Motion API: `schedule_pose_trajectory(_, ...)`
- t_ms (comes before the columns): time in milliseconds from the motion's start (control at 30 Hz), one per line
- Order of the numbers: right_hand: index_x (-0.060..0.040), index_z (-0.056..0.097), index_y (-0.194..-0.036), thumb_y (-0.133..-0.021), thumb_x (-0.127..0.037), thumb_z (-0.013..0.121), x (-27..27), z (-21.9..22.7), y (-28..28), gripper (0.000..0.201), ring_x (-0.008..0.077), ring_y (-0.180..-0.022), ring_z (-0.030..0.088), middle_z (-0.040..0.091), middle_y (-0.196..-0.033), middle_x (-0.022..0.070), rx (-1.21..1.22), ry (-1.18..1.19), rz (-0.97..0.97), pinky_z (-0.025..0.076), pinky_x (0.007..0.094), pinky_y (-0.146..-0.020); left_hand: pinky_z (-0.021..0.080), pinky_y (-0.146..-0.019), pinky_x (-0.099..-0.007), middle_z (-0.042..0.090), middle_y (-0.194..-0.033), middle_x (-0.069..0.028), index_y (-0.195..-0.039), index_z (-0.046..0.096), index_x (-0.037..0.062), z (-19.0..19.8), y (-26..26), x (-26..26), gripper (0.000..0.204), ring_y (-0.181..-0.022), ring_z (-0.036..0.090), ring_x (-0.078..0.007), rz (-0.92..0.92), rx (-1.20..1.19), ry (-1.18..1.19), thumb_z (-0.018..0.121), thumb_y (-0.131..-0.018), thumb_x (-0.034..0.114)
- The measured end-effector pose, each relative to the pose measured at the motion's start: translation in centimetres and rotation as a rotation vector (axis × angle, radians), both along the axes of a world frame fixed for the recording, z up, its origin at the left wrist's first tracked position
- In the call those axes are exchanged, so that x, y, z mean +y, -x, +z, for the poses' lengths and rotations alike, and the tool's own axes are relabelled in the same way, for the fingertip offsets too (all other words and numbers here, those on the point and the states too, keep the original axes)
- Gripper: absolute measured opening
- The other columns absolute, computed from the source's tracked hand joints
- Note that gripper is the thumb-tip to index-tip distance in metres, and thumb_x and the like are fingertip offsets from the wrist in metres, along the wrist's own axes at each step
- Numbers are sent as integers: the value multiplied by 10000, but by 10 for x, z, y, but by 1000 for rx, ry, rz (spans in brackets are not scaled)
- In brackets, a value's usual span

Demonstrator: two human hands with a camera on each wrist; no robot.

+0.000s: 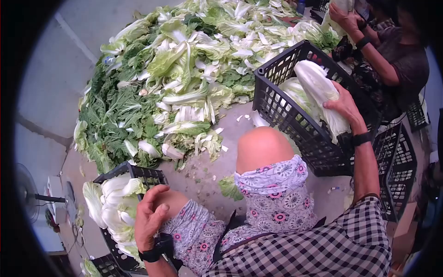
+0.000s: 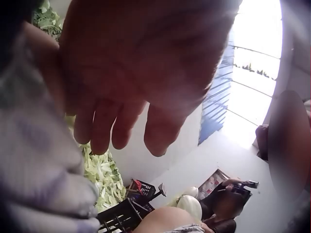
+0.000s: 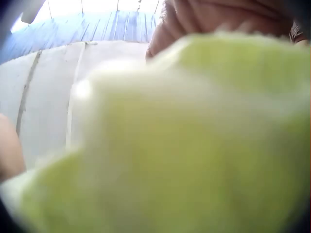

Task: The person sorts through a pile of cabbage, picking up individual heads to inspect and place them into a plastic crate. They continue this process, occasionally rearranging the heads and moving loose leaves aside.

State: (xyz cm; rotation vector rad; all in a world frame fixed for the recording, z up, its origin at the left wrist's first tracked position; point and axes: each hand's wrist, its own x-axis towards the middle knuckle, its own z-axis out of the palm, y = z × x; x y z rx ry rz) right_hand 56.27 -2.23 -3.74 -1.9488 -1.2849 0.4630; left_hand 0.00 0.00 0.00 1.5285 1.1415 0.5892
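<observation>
My right hand (image 1: 345, 110) grips a trimmed napa cabbage (image 1: 317, 85) over the black plastic crate (image 1: 295, 121) at the right, thumb across the pale leaves. Blurred yellow-green leaves of that cabbage (image 3: 194, 145) fill most of the right wrist view. Another cabbage (image 1: 295, 94) lies inside the crate beneath it. My left hand (image 1: 150, 217) hangs beside my left knee with nothing in it, its fingers loosely bent. Close by that hand, several cabbages (image 1: 117, 198) fill a second black crate (image 1: 152, 175). In the left wrist view the left hand (image 2: 141, 73) shows its fingers apart.
A large heap of stripped cabbage leaves (image 1: 184, 78) covers the floor ahead. Other people sit at the right, one holding a cabbage (image 1: 333, 23) in a raised hand (image 1: 347, 21). More black crates (image 1: 399, 171) stand at the right edge. A fan (image 1: 27, 196) is at far left.
</observation>
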Motion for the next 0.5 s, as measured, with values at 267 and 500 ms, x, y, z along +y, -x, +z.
schedule_pose_trajectory(267, -31, 375, -1340, -600, -226, 765, 49, -47, -33, 858, 287, -1161, 494, 519, -1243, 188, -122, 170, 44, 365, 333, -988, 390, -896, -292, 541, -1123, -81, -1137, 547, -2, -1, -1, 0, 535, -1024, 511, -171, 27, 40, -26, 666, -766, 365)
schedule_pose_trajectory(500, -6, 361, -1350, -734, -364, 691, 54, -96, -45, 785, 310, -1268, 384, 412, -1355, 206, -45, 496, 143, 302, 355, -1050, 382, -914, -298, 542, -1127, -79, -1141, 552, 2, -4, 8, 0, 528, -1037, 509, -177, 39, 94, -50, 666, -768, 359)
